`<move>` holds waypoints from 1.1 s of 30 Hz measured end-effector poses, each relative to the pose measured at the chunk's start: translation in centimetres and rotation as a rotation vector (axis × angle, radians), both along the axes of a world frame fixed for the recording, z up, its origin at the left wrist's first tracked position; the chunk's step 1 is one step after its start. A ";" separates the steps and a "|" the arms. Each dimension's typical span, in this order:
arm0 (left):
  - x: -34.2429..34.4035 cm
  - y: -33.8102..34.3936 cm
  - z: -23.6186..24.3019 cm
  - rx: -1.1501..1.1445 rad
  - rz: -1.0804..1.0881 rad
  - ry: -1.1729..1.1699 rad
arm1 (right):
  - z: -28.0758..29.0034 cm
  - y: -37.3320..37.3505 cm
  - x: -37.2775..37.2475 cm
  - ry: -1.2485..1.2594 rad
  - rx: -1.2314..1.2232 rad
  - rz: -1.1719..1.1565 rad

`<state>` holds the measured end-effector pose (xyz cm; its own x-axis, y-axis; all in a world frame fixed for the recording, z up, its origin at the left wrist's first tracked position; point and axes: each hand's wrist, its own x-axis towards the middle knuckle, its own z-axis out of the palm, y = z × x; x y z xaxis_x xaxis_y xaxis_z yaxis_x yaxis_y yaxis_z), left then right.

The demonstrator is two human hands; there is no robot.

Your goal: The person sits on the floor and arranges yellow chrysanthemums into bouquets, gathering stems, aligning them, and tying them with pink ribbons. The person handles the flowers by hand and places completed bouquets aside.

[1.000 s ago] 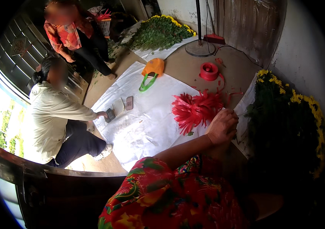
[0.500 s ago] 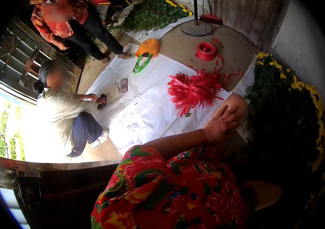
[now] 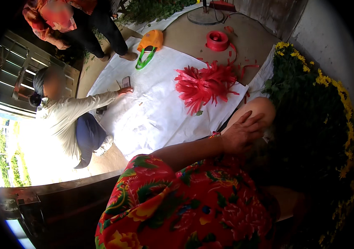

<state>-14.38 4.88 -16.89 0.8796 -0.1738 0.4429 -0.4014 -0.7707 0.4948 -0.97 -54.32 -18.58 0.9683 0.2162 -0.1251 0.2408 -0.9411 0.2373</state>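
We locate the left hand at centre right, laid palm down on the bare knee; its fingers are moderately spread, bent over the skin, and grip nothing. We cannot tell the state of the right fingers, because the right hand does not show. We find the bundle of red ribbon strips beyond the knee, lying loose and fanned out on the white sheet, near the left hand but apart from it. We note 1 small green leaf at the near edge of the bundle. Past the sheet, on the bare floor, we identify the red ribbon roll, with 1 free end trailing to its right. At the far edge of the sheet we record 1 orange bag with green handles. We observe 2 co-workers: 1 crouches at left, a pale sleeve extended toward the phone on the sheet; 1 stands at upper left in a red patterned shirt. Along the right side we see leafy stems, largely in shadow, edged with yellow flowers.
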 end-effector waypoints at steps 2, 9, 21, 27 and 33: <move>0.4 -0.3 -1.0 -0.023 -0.024 -0.019 | -0.6 2.4 -1.3 -0.009 0.258 -0.059; 1.0 -1.6 0.0 -0.076 -0.088 0.002 | 0.6 4.0 -1.9 0.004 0.598 -0.149; 1.9 -2.1 -1.5 -0.049 -0.123 0.012 | 2.9 8.1 -3.4 0.092 0.629 -0.290; 1.6 -2.4 -1.2 -0.060 -0.131 0.034 | 0.9 6.6 -3.8 -0.068 0.612 -0.278; 1.2 -2.9 -0.2 -0.071 -0.116 0.027 | -0.4 4.3 -3.5 -0.092 0.588 -0.202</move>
